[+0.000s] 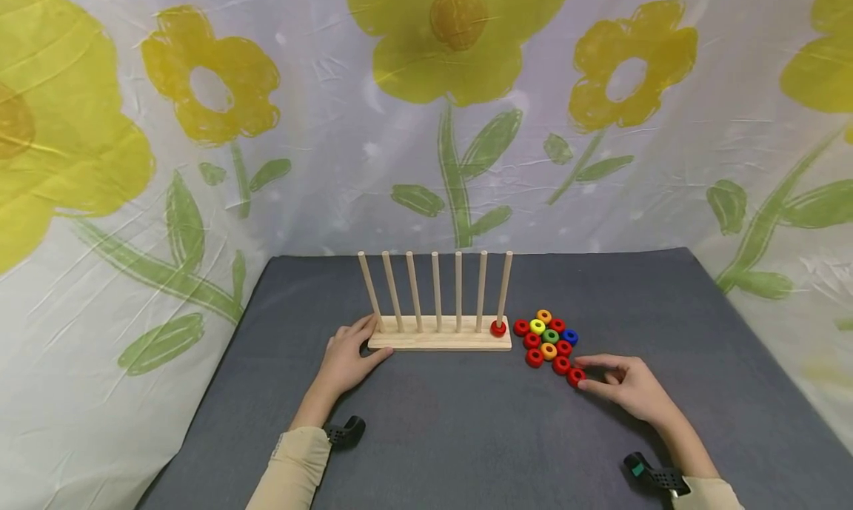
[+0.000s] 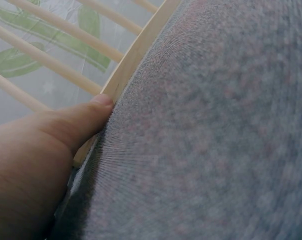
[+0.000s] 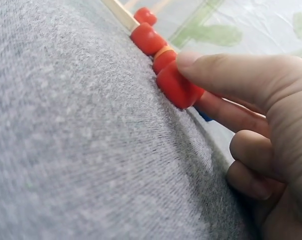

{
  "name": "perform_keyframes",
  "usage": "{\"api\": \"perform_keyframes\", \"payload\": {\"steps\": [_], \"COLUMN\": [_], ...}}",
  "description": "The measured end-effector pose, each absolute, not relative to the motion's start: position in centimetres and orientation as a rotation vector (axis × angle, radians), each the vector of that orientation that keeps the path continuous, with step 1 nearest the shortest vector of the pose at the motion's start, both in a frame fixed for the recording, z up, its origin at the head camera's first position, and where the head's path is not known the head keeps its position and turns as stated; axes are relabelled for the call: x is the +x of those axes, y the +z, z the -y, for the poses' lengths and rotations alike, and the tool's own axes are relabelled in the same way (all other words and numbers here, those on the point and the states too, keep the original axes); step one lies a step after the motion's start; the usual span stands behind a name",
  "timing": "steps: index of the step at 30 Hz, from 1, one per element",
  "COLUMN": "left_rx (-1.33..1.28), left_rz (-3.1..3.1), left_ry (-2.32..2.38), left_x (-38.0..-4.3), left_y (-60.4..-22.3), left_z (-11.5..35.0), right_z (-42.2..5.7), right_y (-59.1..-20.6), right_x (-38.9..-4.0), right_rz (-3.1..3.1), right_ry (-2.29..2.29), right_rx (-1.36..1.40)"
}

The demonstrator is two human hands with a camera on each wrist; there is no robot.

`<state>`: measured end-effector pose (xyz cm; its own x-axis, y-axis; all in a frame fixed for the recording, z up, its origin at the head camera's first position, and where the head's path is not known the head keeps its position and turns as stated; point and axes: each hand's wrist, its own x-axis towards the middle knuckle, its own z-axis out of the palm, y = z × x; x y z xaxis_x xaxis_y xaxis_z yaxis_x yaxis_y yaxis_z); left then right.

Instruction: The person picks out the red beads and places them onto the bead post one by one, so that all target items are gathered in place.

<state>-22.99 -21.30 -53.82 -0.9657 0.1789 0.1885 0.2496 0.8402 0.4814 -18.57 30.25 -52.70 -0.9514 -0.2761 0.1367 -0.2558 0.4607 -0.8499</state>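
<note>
A wooden peg board [image 1: 440,342] with a row of several upright pegs stands in the middle of the grey table. My left hand [image 1: 348,358] grips its left end, the thumb [image 2: 93,112] along the front edge and the fingers round the back. One red bead [image 1: 497,331] sits at the foot of the rightmost peg. To the right, my right hand [image 1: 633,388] pinches a red bead [image 3: 177,86] between thumb and forefinger, at the near edge of a bead cluster. That bead is low at the cloth, and the other fingers are curled in.
The cluster lies just right of the board: several red beads, orange ones, a yellow bead [image 1: 537,326], a green bead [image 1: 549,336] and a blue bead [image 1: 569,337]. A flower-printed curtain [image 1: 320,162] hangs behind the table. Each wrist wears a black camera band [image 1: 346,431].
</note>
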Motion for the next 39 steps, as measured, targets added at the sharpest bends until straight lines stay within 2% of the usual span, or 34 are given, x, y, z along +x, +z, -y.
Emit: {"api": "perform_keyframes", "payload": {"steps": [25,39], "left_rx": [-0.34,-0.342], "left_rz": [2.876,2.875], "left_ry": [-0.77,-0.771], "left_x": [-23.04,-23.04], "left_y": [-53.87,-53.82], "left_z": [21.26,21.24], "right_z": [-30.36,-30.41], "right_y": [-52.74,-52.7], "right_x": [-18.69,-18.58], "right_rz": [-2.784,-2.738], "right_ry": [-1.419,-1.518], "right_rx": [-0.549,-0.567]}}
